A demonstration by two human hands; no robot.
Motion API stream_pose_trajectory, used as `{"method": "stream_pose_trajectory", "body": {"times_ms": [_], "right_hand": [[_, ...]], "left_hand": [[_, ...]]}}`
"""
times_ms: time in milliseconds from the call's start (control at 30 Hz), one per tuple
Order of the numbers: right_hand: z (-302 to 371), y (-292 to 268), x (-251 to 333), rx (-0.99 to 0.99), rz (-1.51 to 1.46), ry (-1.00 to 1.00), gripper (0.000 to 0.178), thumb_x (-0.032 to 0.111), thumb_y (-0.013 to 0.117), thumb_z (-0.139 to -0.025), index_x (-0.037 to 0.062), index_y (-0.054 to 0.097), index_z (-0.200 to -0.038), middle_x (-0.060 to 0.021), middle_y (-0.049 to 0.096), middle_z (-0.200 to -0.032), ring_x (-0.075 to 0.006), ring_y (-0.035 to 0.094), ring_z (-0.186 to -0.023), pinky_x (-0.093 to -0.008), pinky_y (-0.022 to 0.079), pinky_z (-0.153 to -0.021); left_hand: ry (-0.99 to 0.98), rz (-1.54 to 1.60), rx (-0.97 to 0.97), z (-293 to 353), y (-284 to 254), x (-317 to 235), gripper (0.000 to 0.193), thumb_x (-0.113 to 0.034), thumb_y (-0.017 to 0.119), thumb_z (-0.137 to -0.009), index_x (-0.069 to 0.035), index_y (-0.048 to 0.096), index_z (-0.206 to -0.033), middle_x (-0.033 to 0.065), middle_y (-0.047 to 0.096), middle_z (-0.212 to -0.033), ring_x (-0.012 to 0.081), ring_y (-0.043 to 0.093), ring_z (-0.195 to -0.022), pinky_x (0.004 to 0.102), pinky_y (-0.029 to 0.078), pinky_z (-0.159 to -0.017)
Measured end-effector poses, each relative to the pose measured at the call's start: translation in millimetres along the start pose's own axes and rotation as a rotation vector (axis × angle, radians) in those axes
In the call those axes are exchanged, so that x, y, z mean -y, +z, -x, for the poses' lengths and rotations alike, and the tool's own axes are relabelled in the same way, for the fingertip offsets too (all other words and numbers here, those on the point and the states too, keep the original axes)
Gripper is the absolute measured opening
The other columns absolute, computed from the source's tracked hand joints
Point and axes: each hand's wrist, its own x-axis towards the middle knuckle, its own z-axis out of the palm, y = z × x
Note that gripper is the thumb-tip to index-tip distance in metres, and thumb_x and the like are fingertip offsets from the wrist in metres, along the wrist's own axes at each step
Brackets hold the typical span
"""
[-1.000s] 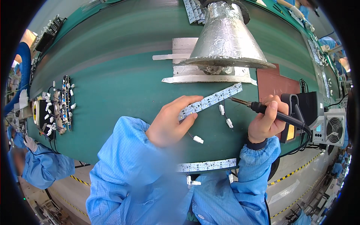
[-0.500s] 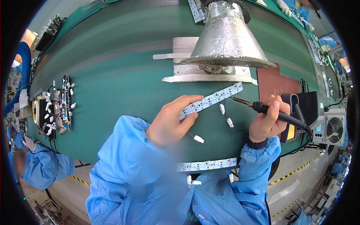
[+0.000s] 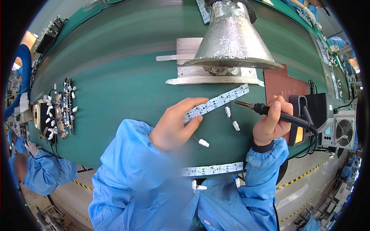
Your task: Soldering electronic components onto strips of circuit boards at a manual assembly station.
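Holding circuit board point(image 3: 221, 101) and soldering iron point(image 3: 261, 109) close together

Your left hand point(image 3: 173, 125) pinches the board's left end above the green tabletop point(image 3: 127, 98); your right hand point(image 3: 271, 120) is wrapped round the iron, its tip point(image 3: 241, 103) just beside the board's lower edge (whether they touch, I cannot tell); white connectors point(image 3: 236, 125) lie near the board; a second strip point(image 3: 216, 169) lies at the tabletop's near edge; a foil-covered hood point(image 3: 233, 42) stands beyond.

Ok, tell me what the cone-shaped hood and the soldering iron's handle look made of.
Cone-shaped hood: apparently metal foil outside, bright silver, wrinkled and reflecting light; what lies beneath is hidden.
Soldering iron's handle: dark, smooth, fairly matte, so probably plastic or rubber.
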Motion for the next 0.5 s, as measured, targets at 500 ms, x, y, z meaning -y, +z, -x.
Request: {"method": "stream_pose_trajectory", "body": {"times_ms": [500], "right_hand": [[-1.7,0.1,0.2,0.021,-0.013,0.011,0.015,0.009,0.054,-0.093,0.0031,0.046,-0.082,-0.0016,0.042,-0.063,-0.0084,0.037,-0.06,-0.0247,0.028,-0.054]], "left_hand": [[-0.009,0.004,0.001,-0.4,0.7,0.1,0.039,0.001,0.058,-0.086,0.001,0.056,-0.125,0.0125,0.063,-0.11,0.0194,0.06,-0.099,0.0295,0.047,-0.087]]}}
